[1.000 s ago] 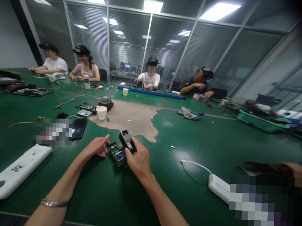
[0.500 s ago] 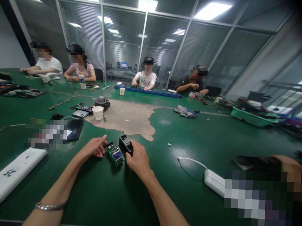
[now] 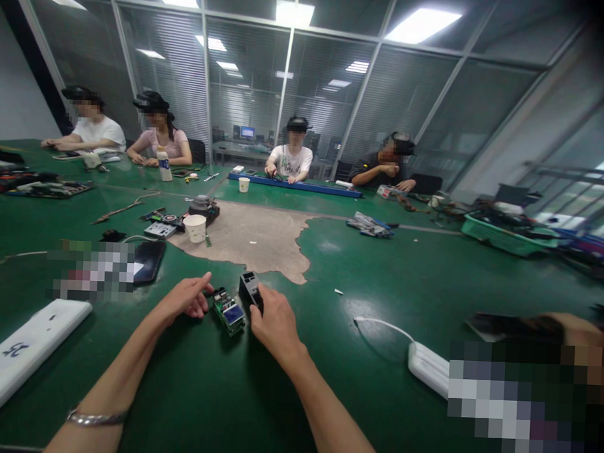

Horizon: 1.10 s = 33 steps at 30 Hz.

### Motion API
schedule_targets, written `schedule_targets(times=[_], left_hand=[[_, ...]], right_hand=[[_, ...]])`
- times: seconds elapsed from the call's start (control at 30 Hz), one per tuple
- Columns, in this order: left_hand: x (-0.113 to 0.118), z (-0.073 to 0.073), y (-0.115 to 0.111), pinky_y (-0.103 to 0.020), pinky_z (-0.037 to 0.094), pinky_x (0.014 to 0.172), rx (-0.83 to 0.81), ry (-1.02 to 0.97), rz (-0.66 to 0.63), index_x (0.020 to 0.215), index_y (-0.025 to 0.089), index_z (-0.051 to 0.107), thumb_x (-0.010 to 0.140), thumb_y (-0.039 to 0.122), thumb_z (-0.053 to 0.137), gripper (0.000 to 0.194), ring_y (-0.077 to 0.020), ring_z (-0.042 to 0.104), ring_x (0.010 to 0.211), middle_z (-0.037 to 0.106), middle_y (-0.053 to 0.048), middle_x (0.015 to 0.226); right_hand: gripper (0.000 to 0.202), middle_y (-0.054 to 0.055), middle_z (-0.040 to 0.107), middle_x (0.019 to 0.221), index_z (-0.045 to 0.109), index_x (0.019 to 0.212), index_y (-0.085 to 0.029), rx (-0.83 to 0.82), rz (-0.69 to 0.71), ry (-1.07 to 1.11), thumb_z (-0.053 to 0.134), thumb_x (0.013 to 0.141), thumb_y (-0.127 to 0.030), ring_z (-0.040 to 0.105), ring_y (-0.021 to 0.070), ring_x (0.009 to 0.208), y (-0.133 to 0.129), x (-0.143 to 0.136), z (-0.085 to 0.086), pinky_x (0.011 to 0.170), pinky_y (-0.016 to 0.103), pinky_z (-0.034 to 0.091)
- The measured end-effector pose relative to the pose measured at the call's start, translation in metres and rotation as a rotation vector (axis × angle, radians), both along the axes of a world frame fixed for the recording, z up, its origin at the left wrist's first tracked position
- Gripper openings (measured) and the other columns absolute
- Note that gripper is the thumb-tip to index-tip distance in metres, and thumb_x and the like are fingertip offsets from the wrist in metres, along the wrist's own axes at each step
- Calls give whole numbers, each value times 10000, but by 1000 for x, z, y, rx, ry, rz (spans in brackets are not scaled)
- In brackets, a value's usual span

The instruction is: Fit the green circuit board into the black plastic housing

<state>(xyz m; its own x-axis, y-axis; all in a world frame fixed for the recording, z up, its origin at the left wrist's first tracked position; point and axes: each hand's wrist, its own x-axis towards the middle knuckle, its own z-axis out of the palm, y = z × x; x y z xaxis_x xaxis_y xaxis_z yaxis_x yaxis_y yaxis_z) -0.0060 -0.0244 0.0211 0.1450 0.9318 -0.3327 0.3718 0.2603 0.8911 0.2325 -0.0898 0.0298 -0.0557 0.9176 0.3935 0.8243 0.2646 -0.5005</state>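
Observation:
My right hand [image 3: 276, 319] grips a small black plastic housing [image 3: 250, 288] from its right side, with the thumb nearest me and the fingers over its edge. Just left of the housing lies a green circuit board [image 3: 227, 310] with a small blue screen and several parts on it. Beside the board's left edge is my left hand [image 3: 189, 297], its fingers loosely curled and apart from the thumb. Nothing shows in it. Whether its fingertips touch the board, I cannot tell.
Left are a phone [image 3: 149, 261] and a long white case [image 3: 31, 355]. A paper cup [image 3: 195, 228] stands beyond, near more electronic parts. At right lie a white power bank [image 3: 428, 370] with a cable and a green basket [image 3: 512, 237]. Several people sit across the table [image 3: 390, 277].
Hardly anything differs. The view has shifted slightly, and both hands stay around the board and the housing as before.

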Motion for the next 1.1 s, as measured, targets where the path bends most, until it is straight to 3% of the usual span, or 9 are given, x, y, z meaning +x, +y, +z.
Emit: schedule_targets(times=[0.13,0.3,0.57,0.77,0.9,1.1], left_hand=[[0,-1,0,-264,434,476,22,-4,7,1033,127,621,700,806,487,768,-192,630,494,665,-53,600],[-1,-4,1,-258,435,484,32,-34,-15,1038,128,587,717,815,455,770,-185,622,488,665,-51,605],[-3,-5,2,-211,284,379,118,-12,-46,964,135,591,760,810,392,732,-138,514,372,621,-26,532],[-2,-4,2,-216,290,382,124,-10,-32,1038,117,596,736,819,415,785,-138,507,367,618,-20,523],[-2,-3,1,-212,293,383,121,-16,-43,1041,117,598,739,810,423,775,-129,499,367,613,-13,521],[-3,-7,3,-211,305,382,111,-6,-50,1045,118,583,765,793,406,752,-139,516,380,619,-22,533]], right_hand=[[387,118,669,1017,589,1209,-160,71,-23,76,555,837,-264,614,257,959,-1,-3,11,884,381,474],[400,106,654,1091,570,1250,-165,196,128,183,525,878,-306,597,236,1021,-9,-15,19,930,381,461],[446,114,631,1092,543,1279,-166,165,265,78,562,855,-301,562,249,1025,-25,-32,11,951,417,441],[412,96,633,1034,572,1217,-203,76,239,4,601,815,-290,567,252,994,-28,-32,10,874,390,476],[421,93,631,1056,588,1178,-211,51,222,8,647,793,-373,572,260,1006,-29,-31,14,884,403,471],[563,112,628,1123,509,1293,-186,30,246,-1,650,780,-370,574,272,1042,-28,-30,8,896,410,476]])
